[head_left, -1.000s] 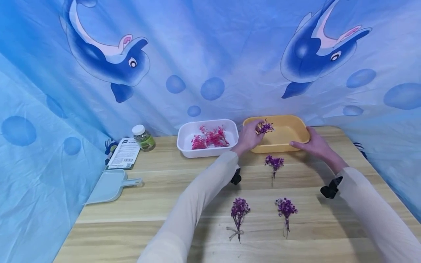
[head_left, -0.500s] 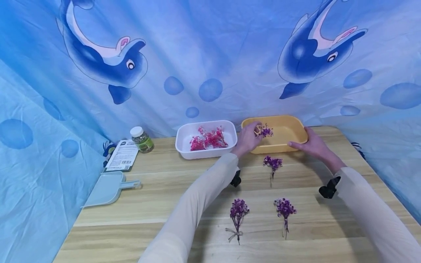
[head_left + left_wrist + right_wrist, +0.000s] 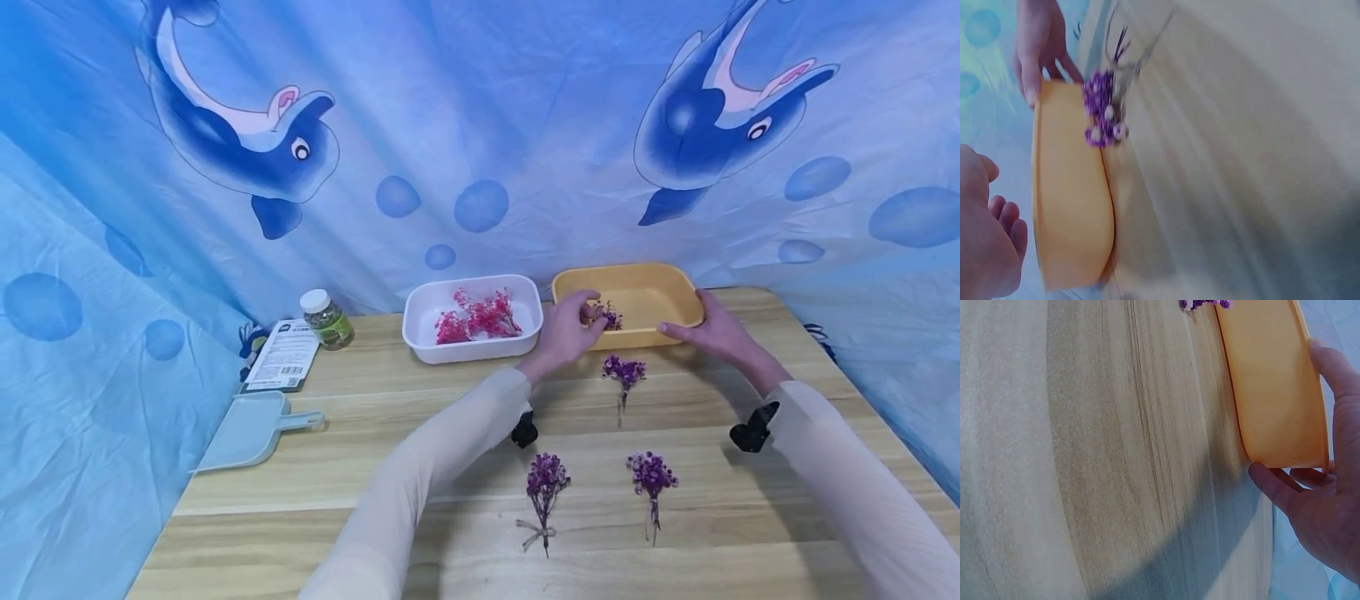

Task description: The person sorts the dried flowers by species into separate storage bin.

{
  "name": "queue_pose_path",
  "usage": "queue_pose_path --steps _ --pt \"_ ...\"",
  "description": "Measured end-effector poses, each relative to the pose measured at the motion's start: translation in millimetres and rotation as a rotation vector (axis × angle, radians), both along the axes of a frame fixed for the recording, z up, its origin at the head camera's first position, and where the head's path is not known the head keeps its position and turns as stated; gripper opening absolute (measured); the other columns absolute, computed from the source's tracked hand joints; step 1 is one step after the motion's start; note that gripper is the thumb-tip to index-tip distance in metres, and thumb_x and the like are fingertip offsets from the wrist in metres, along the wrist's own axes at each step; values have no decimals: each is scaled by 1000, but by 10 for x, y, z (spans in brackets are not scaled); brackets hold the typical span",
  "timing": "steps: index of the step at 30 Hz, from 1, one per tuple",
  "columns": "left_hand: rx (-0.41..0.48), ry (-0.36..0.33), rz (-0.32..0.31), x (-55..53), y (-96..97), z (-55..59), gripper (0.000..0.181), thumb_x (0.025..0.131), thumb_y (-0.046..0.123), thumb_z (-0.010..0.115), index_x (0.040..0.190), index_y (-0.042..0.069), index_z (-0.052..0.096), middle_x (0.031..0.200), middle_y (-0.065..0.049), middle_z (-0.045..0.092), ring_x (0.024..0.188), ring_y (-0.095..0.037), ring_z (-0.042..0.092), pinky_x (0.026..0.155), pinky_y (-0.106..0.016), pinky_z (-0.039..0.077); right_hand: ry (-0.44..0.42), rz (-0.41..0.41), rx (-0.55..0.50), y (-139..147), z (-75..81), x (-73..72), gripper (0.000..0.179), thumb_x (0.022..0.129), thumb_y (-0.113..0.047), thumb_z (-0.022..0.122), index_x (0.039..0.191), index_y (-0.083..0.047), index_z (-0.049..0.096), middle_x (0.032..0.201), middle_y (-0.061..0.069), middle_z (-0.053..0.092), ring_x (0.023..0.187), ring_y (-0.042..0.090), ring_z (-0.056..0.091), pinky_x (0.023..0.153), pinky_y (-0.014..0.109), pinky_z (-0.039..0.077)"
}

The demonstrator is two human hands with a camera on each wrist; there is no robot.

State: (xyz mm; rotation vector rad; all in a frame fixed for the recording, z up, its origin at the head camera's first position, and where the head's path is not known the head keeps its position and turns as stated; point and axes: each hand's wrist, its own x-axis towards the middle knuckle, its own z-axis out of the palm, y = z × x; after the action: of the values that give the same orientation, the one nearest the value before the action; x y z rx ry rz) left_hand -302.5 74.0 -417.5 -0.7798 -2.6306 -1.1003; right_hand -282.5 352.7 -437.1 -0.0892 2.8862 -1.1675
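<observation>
In the head view my left hand (image 3: 566, 329) reaches over the left end of a yellow plastic basin (image 3: 652, 337). Its thumb and fingers hold a small bunch of purple dried flowers (image 3: 612, 317), low inside near the front wall; the stems are hidden. The left wrist view shows that hand (image 3: 988, 231) with curled fingers beside the basin. My right hand (image 3: 712, 329) grips the basin's right end. In the right wrist view its thumb lies on the rim and its fingers reach around the lower edge. One purple bunch (image 3: 624, 372) lies just in front of the basin.
A white basin (image 3: 471, 352) with pink dried flowers (image 3: 483, 315) stands left of the yellow one. Two purple bunches (image 3: 546, 483) (image 3: 652, 475) lie nearer the front. At left are a lidded jar (image 3: 327, 321), a printed packet (image 3: 285, 357) and a light-blue dustpan (image 3: 243, 433). A curtain (image 3: 480, 125) hangs behind.
My left hand has lowered toward the near side of the yellow basin, and the purple bunch has sunk deeper inside with it. The right hand keeps its grip on the basin.
</observation>
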Motion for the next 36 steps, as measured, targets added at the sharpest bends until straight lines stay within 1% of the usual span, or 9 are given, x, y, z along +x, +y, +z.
queue_pose_path --steps 5,10,13,15,18,20,25,31,36 --pt "7 -119 -41 228 -40 -3 45 91 22 75 132 7 62 88 3 69 70 -3 61 65 -12 48 5 0 1 -4 -2 -1 117 88 -54 71 153 12 0 142 47 29 124 60 39 103 68 34" --pt "-24 -222 -65 411 -13 -86 49 88 27 79 131 8 63 95 1 68 74 -5 59 68 -16 48 9 3 15 1 -6 -2 117 88 -54 71 152 13 0 141 48 29 124 61 39 102 69 35" --pt "-84 -222 -67 485 34 -138 53 86 31 80 131 10 63 105 -2 69 86 -8 62 74 -17 49 2 7 19 15 -6 -1 117 89 -54 70 152 13 -2 141 49 27 124 62 37 102 69 34" --pt "-135 -209 -55 523 70 -167 56 85 36 81 133 12 62 114 -2 68 96 -10 61 81 -19 49 2 7 16 16 -7 -4 117 89 -54 70 152 13 -2 141 48 27 124 62 37 102 69 35" --pt "-205 -196 -26 565 122 -207 61 84 41 81 136 15 60 128 -1 62 111 -13 58 92 -24 48 6 5 19 14 -8 -9 117 88 -54 70 152 13 -1 142 48 28 124 61 38 102 69 34" --pt "-247 -193 -2 586 154 -227 64 83 44 81 137 17 59 134 0 58 115 -14 56 95 -26 47 10 2 21 6 -7 -12 117 88 -54 71 153 13 0 142 48 29 124 61 38 103 69 34" --pt "-314 -185 22 618 213 -262 69 80 47 82 139 20 57 133 -1 55 109 -16 58 88 -25 50 15 -2 16 -2 -5 -9 117 88 -54 71 152 14 2 141 47 30 124 61 38 103 69 33" --pt "-374 -146 8 610 260 -309 70 81 49 80 140 20 57 126 1 56 103 -12 57 80 -20 48 20 0 13 -6 -4 -7 116 88 -53 71 152 14 2 141 47 30 124 61 38 104 69 32" --pt "-396 -128 2 595 297 -343 68 81 47 81 139 20 57 124 2 57 101 -10 57 80 -19 48 27 -2 13 -10 -2 -1 115 88 -52 72 152 14 3 141 47 31 123 61 39 103 69 33"
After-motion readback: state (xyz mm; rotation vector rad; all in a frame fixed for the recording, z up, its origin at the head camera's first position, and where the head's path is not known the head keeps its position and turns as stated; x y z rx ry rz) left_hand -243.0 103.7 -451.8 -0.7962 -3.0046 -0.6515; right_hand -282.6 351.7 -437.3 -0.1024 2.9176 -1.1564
